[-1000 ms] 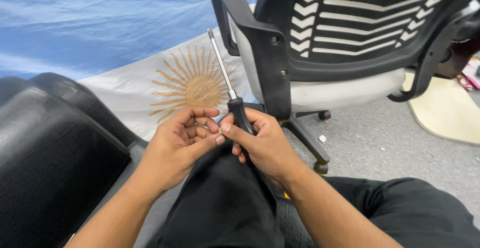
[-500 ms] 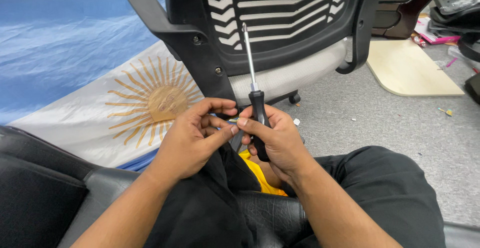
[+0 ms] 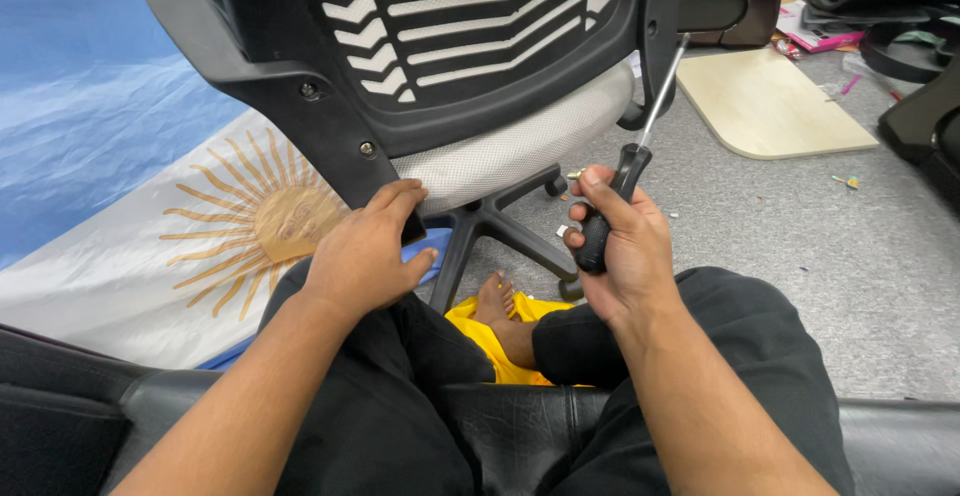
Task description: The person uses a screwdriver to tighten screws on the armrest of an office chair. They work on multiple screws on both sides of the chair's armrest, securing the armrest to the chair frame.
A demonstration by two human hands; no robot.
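Note:
A black office chair (image 3: pixel 470 46) with a mesh back and grey seat stands close in front of me. My left hand (image 3: pixel 365 246) rests against the lower end of the chair's left armrest post, fingers curled on it. My right hand (image 3: pixel 615 241) grips the black handle of a long screwdriver (image 3: pixel 625 171), whose metal shaft points up toward the chair's right frame. Two screws (image 3: pixel 367 148) show on the left post. My legs in black trousers and a bare foot (image 3: pixel 492 296) lie below.
A blue and white flag with a yellow sun (image 3: pixel 270 221) covers the floor on the left. A beige board (image 3: pixel 765 106) lies on the grey carpet at right, with small bits scattered. Black chair parts (image 3: pixel 915 116) sit far right. Black leather cushion (image 3: pixel 60 426) below me.
My hands have parted: the left moved onto the chair's armrest post, the right carried the screwdriver to the right. The chair now fills more of the view.

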